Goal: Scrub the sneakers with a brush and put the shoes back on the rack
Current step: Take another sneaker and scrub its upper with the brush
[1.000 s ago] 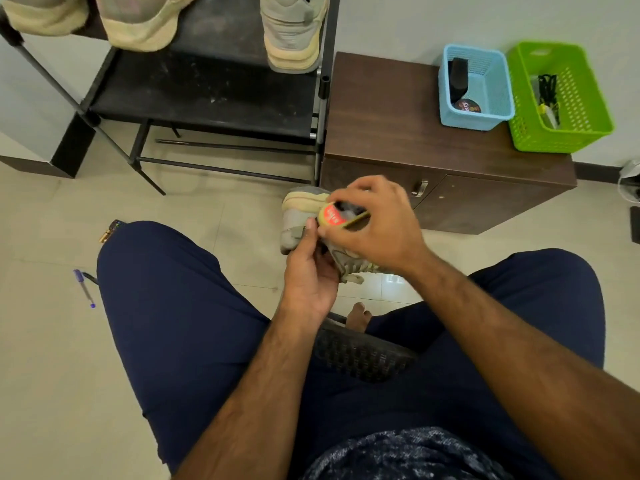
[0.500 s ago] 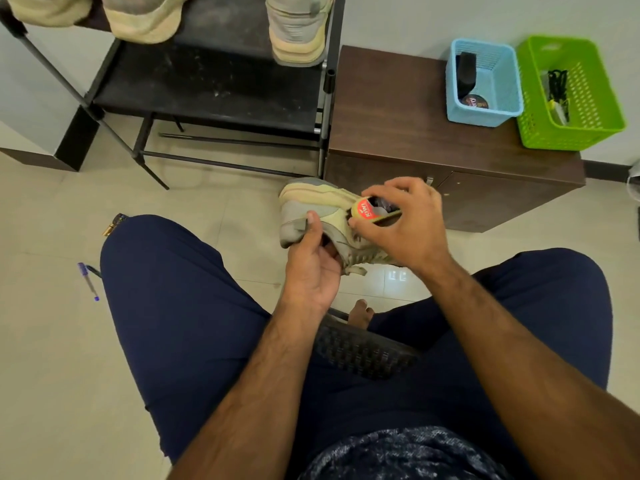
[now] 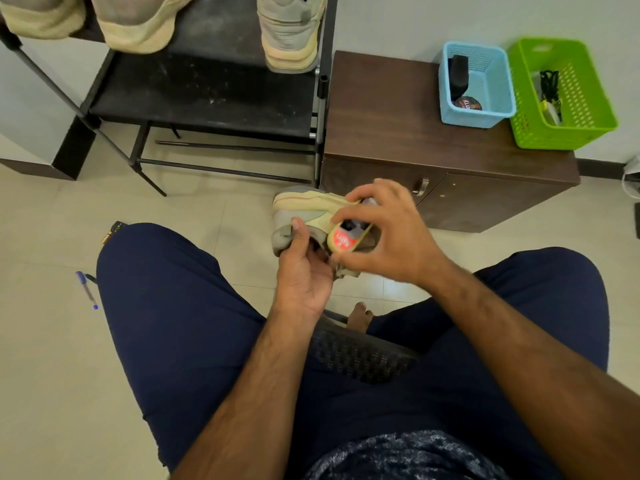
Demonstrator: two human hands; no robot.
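Note:
A beige and grey sneaker [image 3: 300,208] hangs in front of my knees, sole turned away from me. My left hand [image 3: 302,271] grips it from below, thumb on its heel side. My right hand [image 3: 388,233] holds a small wooden brush with a red label [image 3: 346,241] against the sneaker's side. The black shoe rack [image 3: 207,98] stands at the upper left. Three more sneakers sit on its upper shelf, one of them at the right end [image 3: 290,32]. The sneaker's toe end is hidden behind my right hand.
A brown low cabinet [image 3: 398,126] stands right of the rack, carrying a blue basket [image 3: 498,112] and a green basket [image 3: 602,126] with small items. A blue pen [image 3: 86,289] lies on the tiled floor at left. I sit on a dark stool [image 3: 360,358].
My right hand has slid the brush back toward the sneaker's heel, after moving it toward the toe half a second ago. The left hand keeps its grip; the shoe tilted slightly.

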